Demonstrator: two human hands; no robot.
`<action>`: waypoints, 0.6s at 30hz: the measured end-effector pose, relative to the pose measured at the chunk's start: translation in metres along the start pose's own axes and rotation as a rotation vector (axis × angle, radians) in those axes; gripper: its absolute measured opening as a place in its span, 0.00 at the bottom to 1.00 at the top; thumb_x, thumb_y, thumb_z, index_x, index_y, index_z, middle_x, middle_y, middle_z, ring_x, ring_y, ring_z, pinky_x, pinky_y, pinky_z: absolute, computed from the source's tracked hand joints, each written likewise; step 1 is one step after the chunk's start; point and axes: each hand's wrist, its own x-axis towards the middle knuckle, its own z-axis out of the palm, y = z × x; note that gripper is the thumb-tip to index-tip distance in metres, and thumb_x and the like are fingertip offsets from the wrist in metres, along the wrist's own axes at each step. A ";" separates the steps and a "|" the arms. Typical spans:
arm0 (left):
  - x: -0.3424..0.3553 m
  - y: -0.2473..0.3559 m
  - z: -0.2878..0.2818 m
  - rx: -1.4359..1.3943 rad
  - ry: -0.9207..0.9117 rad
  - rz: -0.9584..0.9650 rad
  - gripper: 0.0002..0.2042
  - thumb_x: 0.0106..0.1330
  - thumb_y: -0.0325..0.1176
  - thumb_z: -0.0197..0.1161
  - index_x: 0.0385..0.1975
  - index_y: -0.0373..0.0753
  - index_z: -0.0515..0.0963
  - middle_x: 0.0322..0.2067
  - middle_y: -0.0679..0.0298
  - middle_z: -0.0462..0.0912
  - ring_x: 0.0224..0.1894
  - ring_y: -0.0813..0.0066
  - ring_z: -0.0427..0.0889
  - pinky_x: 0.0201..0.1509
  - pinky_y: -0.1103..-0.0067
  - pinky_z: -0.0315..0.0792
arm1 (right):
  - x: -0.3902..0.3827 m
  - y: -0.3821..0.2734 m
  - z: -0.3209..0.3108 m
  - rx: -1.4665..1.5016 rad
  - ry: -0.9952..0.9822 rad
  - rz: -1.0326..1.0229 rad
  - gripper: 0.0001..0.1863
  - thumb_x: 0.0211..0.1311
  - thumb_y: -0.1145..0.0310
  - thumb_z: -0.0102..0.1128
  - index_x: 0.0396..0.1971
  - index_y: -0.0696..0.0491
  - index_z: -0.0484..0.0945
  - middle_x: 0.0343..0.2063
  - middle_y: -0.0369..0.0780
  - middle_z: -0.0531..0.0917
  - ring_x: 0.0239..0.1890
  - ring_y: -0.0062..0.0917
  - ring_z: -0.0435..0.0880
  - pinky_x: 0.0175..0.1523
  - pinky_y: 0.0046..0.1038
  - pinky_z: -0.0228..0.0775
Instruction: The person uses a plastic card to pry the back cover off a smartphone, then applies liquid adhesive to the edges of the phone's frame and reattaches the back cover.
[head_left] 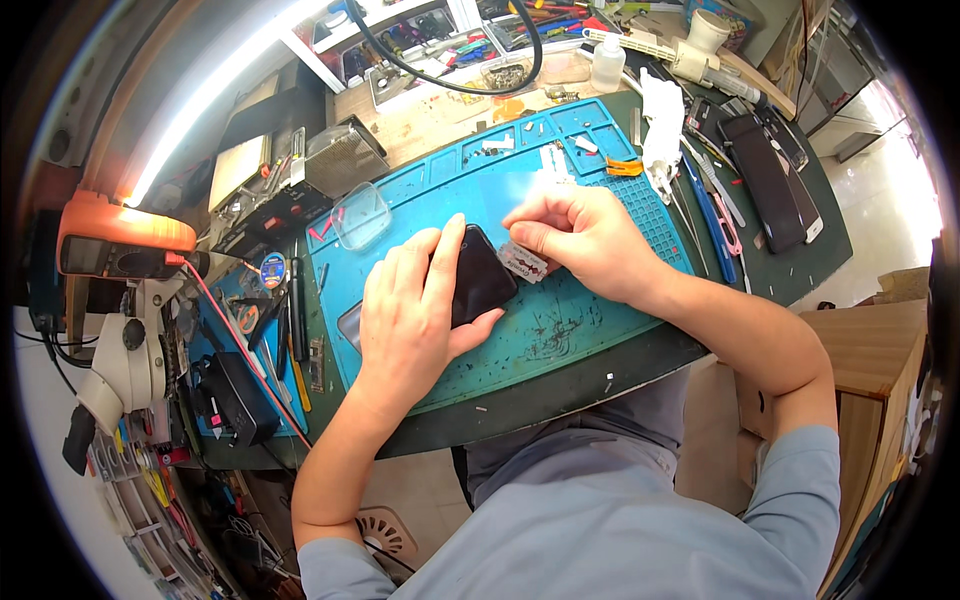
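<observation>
A black smartphone [484, 278] lies on the blue work mat [540, 370], its screen face up. My left hand [412, 300] is spread over its left part, fingers along the far side and thumb at the near edge, gripping it. A double-edged razor blade [523, 262] sits by the phone's right edge, its far end under the fingers of my right hand [585, 235]. That hand is closed, with thumb and forefinger pinched above the blade. A pale see-through sheet [508, 193] shows just beyond the pinch; whether the fingers hold it I cannot make out.
A clear plastic box [361, 217] stands left of the phone. Tweezers and a blue-handled tool [708, 220] lie at the right, beside dark phones [762, 180]. An orange multimeter [125, 237] and a black adapter [238, 397] are at the left. A white bottle [607, 65] stands behind.
</observation>
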 end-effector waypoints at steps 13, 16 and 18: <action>-0.001 0.000 0.000 0.000 0.004 -0.026 0.47 0.42 0.40 0.82 0.68 0.36 0.71 0.54 0.57 0.76 0.54 0.55 0.78 0.58 0.64 0.72 | -0.001 -0.003 -0.003 -0.021 -0.048 0.017 0.08 0.73 0.72 0.63 0.45 0.60 0.83 0.36 0.37 0.86 0.36 0.15 0.85 0.39 0.22 0.82; -0.001 -0.001 0.001 -0.005 0.010 -0.009 0.47 0.42 0.40 0.82 0.68 0.36 0.70 0.55 0.57 0.76 0.54 0.56 0.78 0.58 0.64 0.72 | -0.002 -0.005 -0.002 -0.009 -0.052 0.031 0.09 0.73 0.71 0.64 0.47 0.60 0.82 0.36 0.36 0.87 0.36 0.14 0.84 0.40 0.21 0.80; -0.001 0.001 -0.001 0.007 0.003 -0.004 0.47 0.42 0.41 0.82 0.68 0.35 0.70 0.55 0.56 0.76 0.54 0.56 0.78 0.58 0.64 0.72 | -0.002 -0.003 -0.003 0.001 -0.044 0.021 0.09 0.73 0.71 0.64 0.47 0.60 0.83 0.37 0.36 0.87 0.36 0.14 0.84 0.42 0.21 0.79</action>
